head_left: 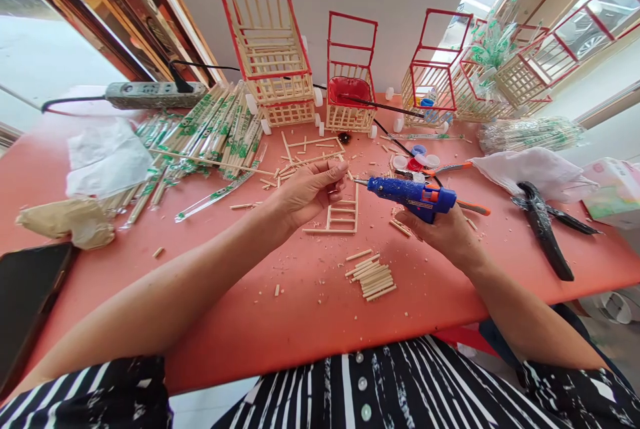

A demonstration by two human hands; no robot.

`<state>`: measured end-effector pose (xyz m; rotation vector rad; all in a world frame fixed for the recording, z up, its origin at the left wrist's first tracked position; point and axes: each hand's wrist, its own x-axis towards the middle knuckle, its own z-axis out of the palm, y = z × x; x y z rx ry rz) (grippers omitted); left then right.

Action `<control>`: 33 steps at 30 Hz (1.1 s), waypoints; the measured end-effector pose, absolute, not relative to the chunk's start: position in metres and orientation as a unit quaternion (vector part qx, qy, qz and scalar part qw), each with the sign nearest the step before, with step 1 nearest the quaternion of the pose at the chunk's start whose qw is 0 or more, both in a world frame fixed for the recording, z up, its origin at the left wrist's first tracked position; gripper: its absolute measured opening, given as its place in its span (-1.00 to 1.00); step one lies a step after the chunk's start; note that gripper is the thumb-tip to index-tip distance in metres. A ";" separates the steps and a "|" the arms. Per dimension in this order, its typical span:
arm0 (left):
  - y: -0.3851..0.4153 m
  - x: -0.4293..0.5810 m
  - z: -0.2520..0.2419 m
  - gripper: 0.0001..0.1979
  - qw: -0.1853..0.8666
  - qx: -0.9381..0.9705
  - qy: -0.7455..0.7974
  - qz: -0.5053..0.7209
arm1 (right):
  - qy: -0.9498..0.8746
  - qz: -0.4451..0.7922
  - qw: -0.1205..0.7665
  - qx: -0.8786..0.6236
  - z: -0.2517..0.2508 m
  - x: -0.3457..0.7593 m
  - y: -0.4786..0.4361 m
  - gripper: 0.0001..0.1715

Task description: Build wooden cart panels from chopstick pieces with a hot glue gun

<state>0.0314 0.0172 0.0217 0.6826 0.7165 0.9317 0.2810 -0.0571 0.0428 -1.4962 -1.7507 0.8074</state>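
My right hand [443,229] grips a blue glue gun [413,195] with an orange trigger, its nozzle pointing left. My left hand [310,190] is curled, its fingertips pinched on a short wooden stick close to the nozzle. Under the hands a small ladder-like frame of wooden sticks [343,215] lies flat on the red table [280,322]. A pile of cut short sticks [374,275] rests in front of it, nearer to me.
Several stick-built carts with red frames [270,49] stand along the far edge. Wrapped chopsticks [210,132] lie at left by a power strip [155,92]. Black pliers [543,229], a white cloth [535,172], bottle caps [415,162] sit right; a phone [25,302] lies near left.
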 end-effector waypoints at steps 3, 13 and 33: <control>0.016 0.032 0.023 -0.56 0.776 0.311 0.335 0.434 | -0.685 0.291 0.356 -0.565 0.042 0.281 -0.057 -0.55; 0.016 0.034 0.020 -0.58 0.778 0.318 0.337 0.425 | -0.684 0.298 0.346 -0.569 0.039 0.282 -0.056 -0.57; 0.012 0.036 0.030 -0.66 0.783 0.265 0.350 0.440 | -0.691 0.283 0.351 -0.565 0.036 0.283 -0.056 -0.57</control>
